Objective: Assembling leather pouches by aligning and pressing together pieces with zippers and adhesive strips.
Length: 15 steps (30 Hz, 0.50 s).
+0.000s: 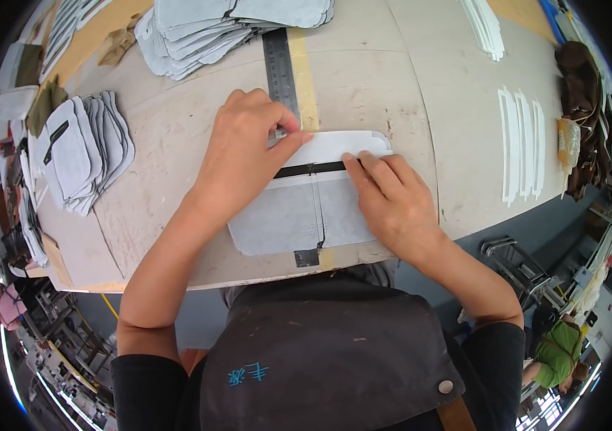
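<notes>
A grey fabric panel (284, 219) with a black zipper (320, 168) across it lies flat at the near edge of the table (406, 86). A white strip (338, 147) runs along the zipper's far side. My left hand (245, 154) presses down on the zipper's left part, thumb and forefinger pinched at the strip's upper edge. My right hand (392, 197) rests on the panel's right side, its fingertips on the zipper. A metal ruler (281, 68) lies under the panel, reaching away from me.
Stacks of grey cut panels sit at the far centre (212, 32) and at the left (83, 151). White strips (521, 144) lie at the right, brown material (582, 93) beyond them. Another person in green (557, 352) is at lower right.
</notes>
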Motion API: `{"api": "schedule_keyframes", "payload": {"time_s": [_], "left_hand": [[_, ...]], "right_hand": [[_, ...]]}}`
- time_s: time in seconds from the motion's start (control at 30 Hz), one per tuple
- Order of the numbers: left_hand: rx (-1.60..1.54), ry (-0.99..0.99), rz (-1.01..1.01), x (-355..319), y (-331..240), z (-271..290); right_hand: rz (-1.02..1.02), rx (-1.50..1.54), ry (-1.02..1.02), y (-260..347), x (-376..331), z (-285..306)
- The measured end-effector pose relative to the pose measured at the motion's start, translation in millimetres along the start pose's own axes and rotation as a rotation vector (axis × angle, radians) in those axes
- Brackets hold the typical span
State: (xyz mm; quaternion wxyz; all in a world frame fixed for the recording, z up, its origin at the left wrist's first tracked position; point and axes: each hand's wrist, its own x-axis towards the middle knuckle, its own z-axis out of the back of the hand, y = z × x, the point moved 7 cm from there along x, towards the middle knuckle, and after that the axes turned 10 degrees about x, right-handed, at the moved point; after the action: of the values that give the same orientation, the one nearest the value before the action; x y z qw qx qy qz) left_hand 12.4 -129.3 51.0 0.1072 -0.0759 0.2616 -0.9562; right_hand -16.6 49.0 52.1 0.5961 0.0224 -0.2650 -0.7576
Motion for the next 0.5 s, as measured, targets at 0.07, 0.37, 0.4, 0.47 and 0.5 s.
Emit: {"api": "schedule_keyframes", "payload": {"time_s": [0.07,0.37,0.4,0.47,0.5], "left_hand": [[-0.032,0.026,0.01,-2,4,-2],[-0.042,0.023,0.003,1,6,-8],[-0.039,0.02,0.001,1,6,-8],[-0.036,0.017,0.0,2,6,-8],[-0.038,0.015,-0.005,2,5,-8]], "right_hand": [[0.005,-0.006,0.018,1,0,-1],[0.005,-0.052,0.114,7,8,0],[0.005,-0.055,0.13,8,9,0],[0.006,-0.058,0.147,9,11,0],[0.008,-0.067,0.162,10,12,-1]]}}
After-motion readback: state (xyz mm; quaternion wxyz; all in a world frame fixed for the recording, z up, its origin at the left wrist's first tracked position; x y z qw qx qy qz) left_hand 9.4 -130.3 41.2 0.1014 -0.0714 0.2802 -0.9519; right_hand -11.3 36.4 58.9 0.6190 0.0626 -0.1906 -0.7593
